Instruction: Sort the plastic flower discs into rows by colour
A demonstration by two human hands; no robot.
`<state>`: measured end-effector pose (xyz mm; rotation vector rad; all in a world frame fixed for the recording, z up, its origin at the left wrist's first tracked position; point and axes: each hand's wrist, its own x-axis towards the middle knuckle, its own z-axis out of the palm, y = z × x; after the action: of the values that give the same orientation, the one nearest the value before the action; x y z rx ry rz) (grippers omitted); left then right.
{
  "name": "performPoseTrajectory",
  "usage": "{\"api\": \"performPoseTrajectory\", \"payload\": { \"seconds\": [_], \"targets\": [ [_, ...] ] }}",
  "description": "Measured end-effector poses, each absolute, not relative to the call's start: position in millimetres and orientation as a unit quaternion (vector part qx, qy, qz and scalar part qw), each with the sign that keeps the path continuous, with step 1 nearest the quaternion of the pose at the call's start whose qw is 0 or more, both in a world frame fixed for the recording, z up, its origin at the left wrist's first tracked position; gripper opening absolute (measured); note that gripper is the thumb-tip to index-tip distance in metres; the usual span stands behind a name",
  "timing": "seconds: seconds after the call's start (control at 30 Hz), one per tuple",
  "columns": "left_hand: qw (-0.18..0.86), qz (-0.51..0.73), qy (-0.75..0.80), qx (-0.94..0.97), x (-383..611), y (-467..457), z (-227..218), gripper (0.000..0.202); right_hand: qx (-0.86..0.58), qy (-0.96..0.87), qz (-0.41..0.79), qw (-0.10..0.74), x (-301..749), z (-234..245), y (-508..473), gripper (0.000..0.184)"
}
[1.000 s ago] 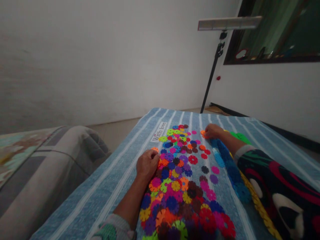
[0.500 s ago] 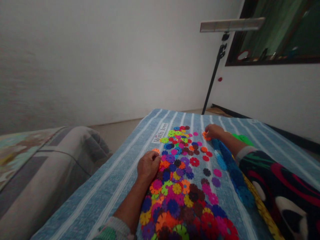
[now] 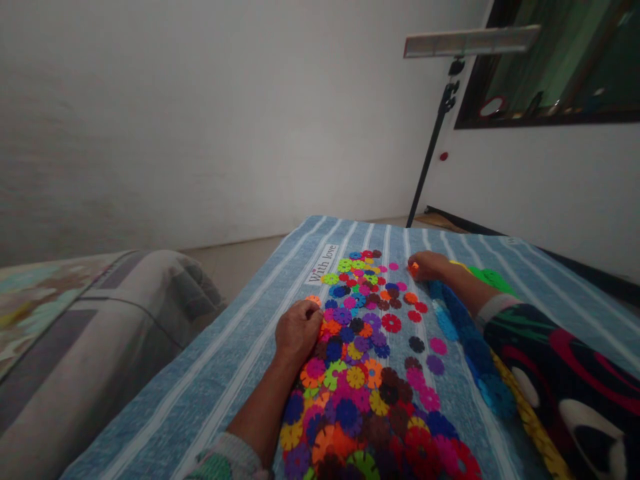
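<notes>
Several flat plastic flower-shaped discs [image 3: 365, 353] in many colours lie scattered on a blue striped cloth [image 3: 240, 347]. My left hand [image 3: 296, 331] rests with curled fingers at the left edge of the pile, beside an orange disc [image 3: 313, 300]. My right hand [image 3: 429, 265] reaches to the far end of the pile, fingers pinched on an orange disc [image 3: 413, 267]. A long blue chain of joined discs [image 3: 467, 347] runs under my right forearm, with a yellow chain [image 3: 530, 420] beside it and green discs [image 3: 487, 277] beyond.
The cloth carries a white label reading "With love" [image 3: 320, 263]. A grey rolled cushion [image 3: 115, 320] lies at the left. A black light stand [image 3: 430, 153] rises by the white wall, and a dark-framed window [image 3: 555, 67] is at the upper right.
My right hand has closed on the orange disc and lifted it slightly off the cloth. My left hand has stayed in place. The view shifted a little.
</notes>
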<state>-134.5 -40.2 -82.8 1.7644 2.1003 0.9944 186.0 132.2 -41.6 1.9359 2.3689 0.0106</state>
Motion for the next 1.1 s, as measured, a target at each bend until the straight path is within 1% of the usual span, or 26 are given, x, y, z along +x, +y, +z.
{"api": "performPoseTrajectory", "payload": {
  "seconds": [0.17,0.37,0.57,0.73,0.9,1.1],
  "targets": [
    [0.116,0.335,0.716,0.602,-133.3,-40.9,-81.0,0.018,0.626,0.776,0.025,0.067,186.4,-40.1,126.3,0.041],
    [0.126,0.343,0.718,0.593,-132.5,-41.6,-81.2,0.018,0.624,0.777,0.038,0.067,187.8,-41.1,125.1,0.041],
    [0.128,0.343,0.718,0.592,-133.3,-40.6,-82.8,0.017,0.629,0.776,0.030,0.034,188.3,-41.5,122.1,0.043],
    [0.126,0.349,0.714,0.593,-133.8,-39.8,-84.4,0.016,0.654,0.756,0.021,-0.020,197.0,-30.3,122.7,0.047],
    [0.120,0.337,0.719,0.595,-133.4,-39.8,-82.4,0.018,0.684,0.727,0.019,-0.062,211.7,-14.9,125.9,0.039],
    [0.120,0.330,0.723,0.595,-133.1,-39.9,-80.9,0.019,0.694,0.718,0.010,-0.053,218.2,-17.1,120.6,0.034]
  ]
}}
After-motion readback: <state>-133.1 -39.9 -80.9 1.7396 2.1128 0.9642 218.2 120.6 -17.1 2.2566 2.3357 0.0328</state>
